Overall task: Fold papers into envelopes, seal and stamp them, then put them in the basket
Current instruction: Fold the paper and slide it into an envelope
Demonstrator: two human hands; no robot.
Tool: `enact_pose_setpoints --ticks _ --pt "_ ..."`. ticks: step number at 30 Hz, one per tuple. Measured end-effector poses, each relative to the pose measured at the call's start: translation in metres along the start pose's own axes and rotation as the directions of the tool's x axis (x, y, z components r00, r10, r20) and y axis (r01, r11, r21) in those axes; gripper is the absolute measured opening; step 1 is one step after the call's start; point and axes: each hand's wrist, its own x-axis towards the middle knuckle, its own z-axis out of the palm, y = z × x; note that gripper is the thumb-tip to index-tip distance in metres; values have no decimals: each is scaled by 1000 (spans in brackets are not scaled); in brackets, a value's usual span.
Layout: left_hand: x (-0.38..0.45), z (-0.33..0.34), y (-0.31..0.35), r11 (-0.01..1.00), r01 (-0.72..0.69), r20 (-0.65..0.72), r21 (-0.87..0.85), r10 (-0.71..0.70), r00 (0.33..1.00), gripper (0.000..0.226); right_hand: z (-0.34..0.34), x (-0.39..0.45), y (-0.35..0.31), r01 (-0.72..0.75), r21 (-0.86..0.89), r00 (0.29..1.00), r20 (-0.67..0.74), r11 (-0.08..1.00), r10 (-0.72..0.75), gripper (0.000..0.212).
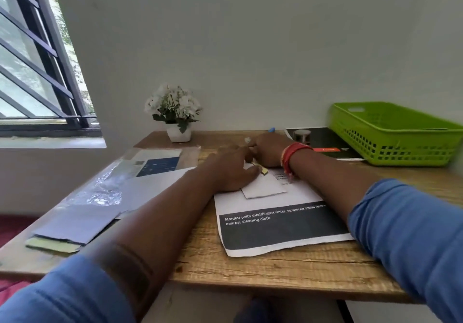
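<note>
A small white envelope point(263, 188) lies on a printed sheet with a black band point(275, 227) in the middle of the wooden table point(275, 270). My left hand point(230, 170) rests flat on the envelope's far left part, thumb next to a yellow-green strip point(264, 171) at its flap. Just behind it, my right hand point(269, 151) is curled around a small stick with a pale tip point(247, 140); the rest of the stick is hidden. The green basket point(390, 134) stands at the back right; what it holds is blurred.
A stack of white envelopes point(75, 225) with a yellow-green strip lies at the front left, beside crinkled plastic wrap point(105, 185) and a blue-printed sheet. A potted white flower point(178, 114) stands at the back. A small cylinder point(302, 136) sits on a black brochure point(333, 145) beside the basket.
</note>
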Motion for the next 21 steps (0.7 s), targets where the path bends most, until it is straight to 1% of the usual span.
enact_pose_setpoints --ticks 2,4,7,11,14,21 --pt "-2 3 0 1000 -14 -21 7 14 1000 63 3 6 -1 2 -43 1000 -2 999 -2 35" --pt "-5 5 -1 1000 -19 -47 -8 18 999 62 3 9 3 -3 8 999 -36 1000 3 30" --pt "-7 5 -1 1000 -8 -55 -27 7 998 68 3 11 12 -20 106 997 -69 994 28 28" --pt "-7 6 0 1000 -4 -66 -16 3 998 67 4 14 10 -27 81 998 -63 996 32 37" --pt "-7 5 1 1000 -5 -74 -19 3 997 65 2 16 7 -2 51 999 -36 999 4 33" --pt "-7 5 1 999 0 -71 -43 -3 997 65 0 20 11 -39 125 999 -30 991 43 31"
